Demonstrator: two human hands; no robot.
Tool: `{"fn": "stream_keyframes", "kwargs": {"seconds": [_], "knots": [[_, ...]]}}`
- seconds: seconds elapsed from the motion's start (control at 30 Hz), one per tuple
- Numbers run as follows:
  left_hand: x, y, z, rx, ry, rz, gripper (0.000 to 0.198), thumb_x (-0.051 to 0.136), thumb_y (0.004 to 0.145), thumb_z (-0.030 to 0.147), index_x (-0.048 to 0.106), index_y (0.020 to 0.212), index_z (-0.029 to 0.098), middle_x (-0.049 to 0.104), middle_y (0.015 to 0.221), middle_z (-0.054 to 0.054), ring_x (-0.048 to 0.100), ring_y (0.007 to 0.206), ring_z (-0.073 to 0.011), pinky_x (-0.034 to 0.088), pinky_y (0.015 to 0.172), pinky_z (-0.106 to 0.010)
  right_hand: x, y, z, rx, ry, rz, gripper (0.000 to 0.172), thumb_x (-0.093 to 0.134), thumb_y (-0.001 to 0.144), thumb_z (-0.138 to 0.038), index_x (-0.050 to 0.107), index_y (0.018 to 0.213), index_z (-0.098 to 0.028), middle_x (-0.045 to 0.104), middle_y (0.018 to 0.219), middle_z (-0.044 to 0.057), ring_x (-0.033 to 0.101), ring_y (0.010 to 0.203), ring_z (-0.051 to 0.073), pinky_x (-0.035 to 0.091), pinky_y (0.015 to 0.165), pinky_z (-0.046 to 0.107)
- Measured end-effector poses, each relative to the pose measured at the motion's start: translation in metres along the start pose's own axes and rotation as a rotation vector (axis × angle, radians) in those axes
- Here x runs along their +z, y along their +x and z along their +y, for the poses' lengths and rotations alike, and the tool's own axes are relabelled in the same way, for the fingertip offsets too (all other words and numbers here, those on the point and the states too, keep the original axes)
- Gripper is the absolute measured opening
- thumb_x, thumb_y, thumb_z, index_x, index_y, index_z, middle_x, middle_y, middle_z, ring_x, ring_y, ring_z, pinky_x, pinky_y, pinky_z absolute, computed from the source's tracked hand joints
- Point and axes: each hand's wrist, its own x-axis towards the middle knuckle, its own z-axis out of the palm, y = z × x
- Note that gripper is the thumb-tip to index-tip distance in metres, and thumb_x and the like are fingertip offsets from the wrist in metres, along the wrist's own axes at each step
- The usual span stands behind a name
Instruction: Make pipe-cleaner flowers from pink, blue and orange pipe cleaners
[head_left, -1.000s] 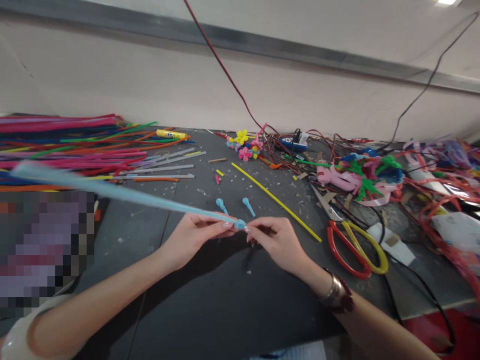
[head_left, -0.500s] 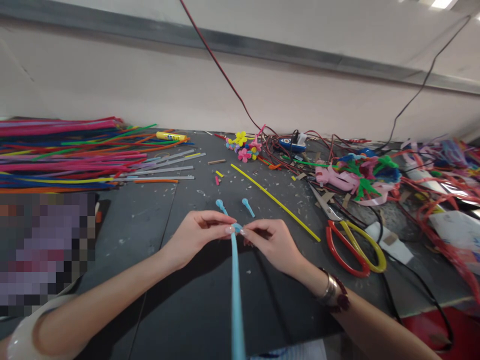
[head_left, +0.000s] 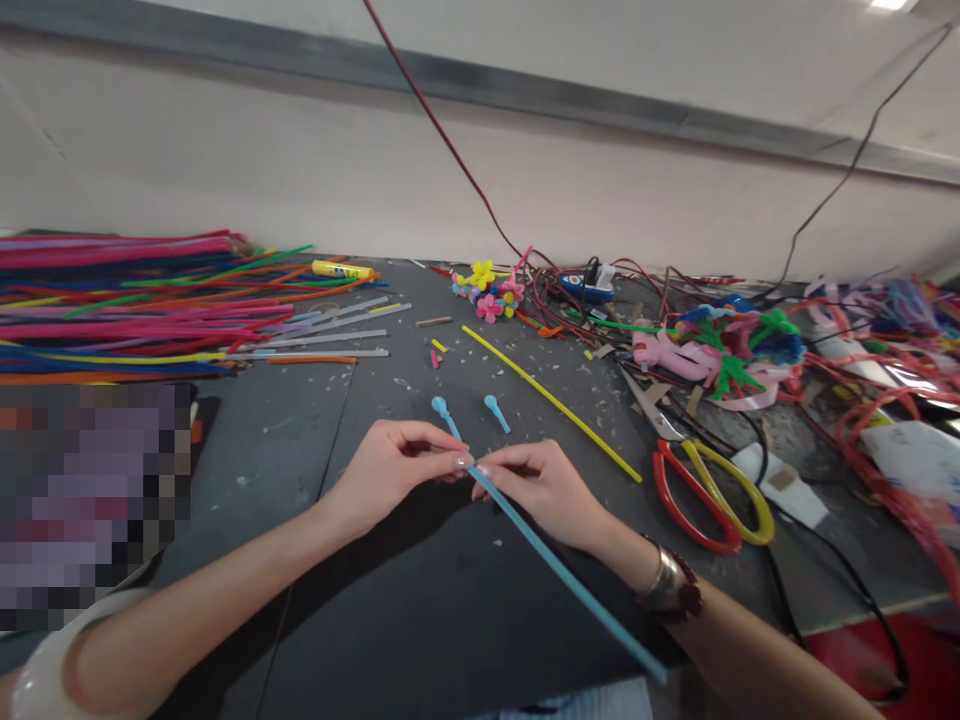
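Observation:
A long light-blue pipe cleaner [head_left: 559,562] slants from my fingertips down to the lower right, its free end above the table's front edge. My left hand [head_left: 401,468] pinches its upper end between thumb and forefinger. Close beside it, my right hand [head_left: 541,490] grips the same stem just below, thumb on top. Beyond the hands lies a short blue piece with a rounded, curled head [head_left: 493,410]. Another blue curled head [head_left: 441,406] has a tail reaching behind my left fingers; whether it joins the held stem I cannot tell.
A yellow pipe cleaner [head_left: 551,402] lies diagonally ahead. Scissors [head_left: 694,480] with red and yellow handles rest at right, near tangled wires and a pink-green craft piece [head_left: 720,355]. Bundled coloured pipe cleaners [head_left: 135,310] and a yellow tube [head_left: 343,270] sit at left; small flowers [head_left: 487,290] stand at back.
The blue pipe cleaner's long free end has swung from hanging straight toward me to pointing lower right. The small loop between my fingertips no longer shows. Both hands stay nearly in place.

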Motion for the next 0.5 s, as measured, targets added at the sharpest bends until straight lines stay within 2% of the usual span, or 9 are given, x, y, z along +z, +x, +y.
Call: {"fn": "stream_keyframes", "kwargs": {"seconds": [0.1,0.3,0.5], "knots": [[0.0001,-0.0004,0.0015,0.027,0.041,0.021,0.009,0.074,0.059,0.020,0.070,0.065,0.015,0.067,0.056,-0.001,0.060,0.053,-0.0125,0.050,0.056,-0.021,-0.0038,-0.0001,-0.0011,0.013,-0.012,-0.053,0.033,0.047,0.084,-0.034,0.069,0.070,-0.013,0.067,0.064,0.003,0.059,0.058,0.011,0.045,0.055,0.021],[-0.0003,-0.0020,0.0043,0.040,0.116,0.023,0.008,0.074,0.059,0.019,0.069,0.064,0.016,0.067,0.057,-0.001,0.061,0.055,-0.0119,0.049,0.056,-0.018,-0.0035,-0.0002,0.0046,0.030,-0.062,-0.018,0.019,0.058,0.076,-0.029,0.069,0.069,-0.015,0.068,0.064,0.003,0.061,0.061,0.013,0.048,0.060,0.023],[0.0004,-0.0020,0.0038,0.022,0.057,-0.044,0.005,0.072,0.062,0.016,0.067,0.064,0.014,0.065,0.056,0.001,0.058,0.053,-0.0081,0.046,0.054,-0.015,-0.0032,-0.0011,0.0043,0.021,-0.098,-0.079,0.022,0.053,0.080,-0.025,0.067,0.066,-0.014,0.066,0.062,0.003,0.059,0.058,0.012,0.046,0.058,0.022]]}}
